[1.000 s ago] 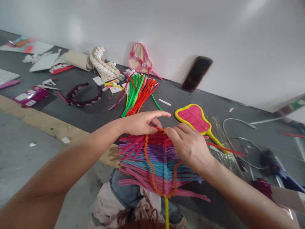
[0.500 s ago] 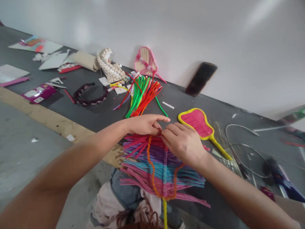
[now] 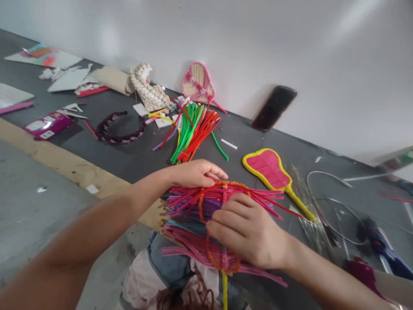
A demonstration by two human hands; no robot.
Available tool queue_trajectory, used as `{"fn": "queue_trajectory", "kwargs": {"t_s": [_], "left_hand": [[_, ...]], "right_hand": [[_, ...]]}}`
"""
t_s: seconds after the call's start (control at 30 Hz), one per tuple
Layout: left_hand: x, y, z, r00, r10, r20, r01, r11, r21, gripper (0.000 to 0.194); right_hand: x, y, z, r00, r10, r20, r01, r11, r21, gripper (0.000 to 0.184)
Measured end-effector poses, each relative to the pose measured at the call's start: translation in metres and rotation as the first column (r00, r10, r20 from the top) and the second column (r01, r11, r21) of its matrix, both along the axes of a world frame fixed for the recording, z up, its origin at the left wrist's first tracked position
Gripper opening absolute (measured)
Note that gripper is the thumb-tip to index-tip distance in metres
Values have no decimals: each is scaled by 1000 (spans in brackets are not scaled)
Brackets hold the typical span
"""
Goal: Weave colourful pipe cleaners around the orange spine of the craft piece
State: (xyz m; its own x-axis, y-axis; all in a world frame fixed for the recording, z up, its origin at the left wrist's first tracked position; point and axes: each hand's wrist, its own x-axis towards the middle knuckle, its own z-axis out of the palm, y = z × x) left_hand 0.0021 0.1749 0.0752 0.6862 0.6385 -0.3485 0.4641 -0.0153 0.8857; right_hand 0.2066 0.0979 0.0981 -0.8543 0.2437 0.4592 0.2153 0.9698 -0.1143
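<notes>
Both hands are working at the front edge of the bench (image 3: 145,161), and all the action is on one bright fan-shaped piece (image 3: 193,245), its fuzzy pink, purple and blue stems running crosswise. Left hand (image 3: 196,174) is coming in at the top, thumb and fingers pinching the rim, index finger stretching along it. Right hand (image 3: 247,230) is lying over the middle with its fingers curling; the fingertips are hiding underneath, so nobody can tell what they are gripping.

An orange outline (image 3: 200,204) is looping around, a spine (image 3: 225,196) is running down its centre, and a yellow stem (image 3: 225,286) is pointing towards the person's lap. Out to the right, one red stem (image 3: 290,209) is trailing near the handle of a yellow-rimmed fan (image 3: 266,168). Beyond the left hand, a bundle of green and red stems (image 3: 190,129) is waiting, while a phone (image 3: 274,107) is leaning against the wall at the back edge.

Good handling here is probably calling for a light touch: the left pinch should be steadying the rim without kinking it, the right palm should be pressing gently so the crosswise stems are lying flat, and the sleeveless wrist should be clearing those loose ends.
</notes>
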Motion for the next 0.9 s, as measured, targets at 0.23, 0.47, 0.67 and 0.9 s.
{"fn": "queue_trajectory", "kwargs": {"t_s": [0.23, 0.47, 0.67, 0.9], "left_hand": [[0, 0, -3, 1000, 17, 3, -17, 999, -43, 44], [4, 3, -3, 998, -13, -63, 16, 999, 47, 44], [1, 1, -2, 999, -5, -43, 5, 1000, 15, 46], [3, -5, 16, 999, -18, -48, 21, 998, 60, 46]], "right_hand": [[56, 16, -7, 823, -568, 15, 568, 823, 13, 15], [75, 21, -28, 745, -648, 160, 656, 755, 4, 27], [89, 24, -20, 688, -720, 84, 680, 600, -422, 32], [89, 60, 7, 693, -719, 49, 450, 378, -809, 43]]}}
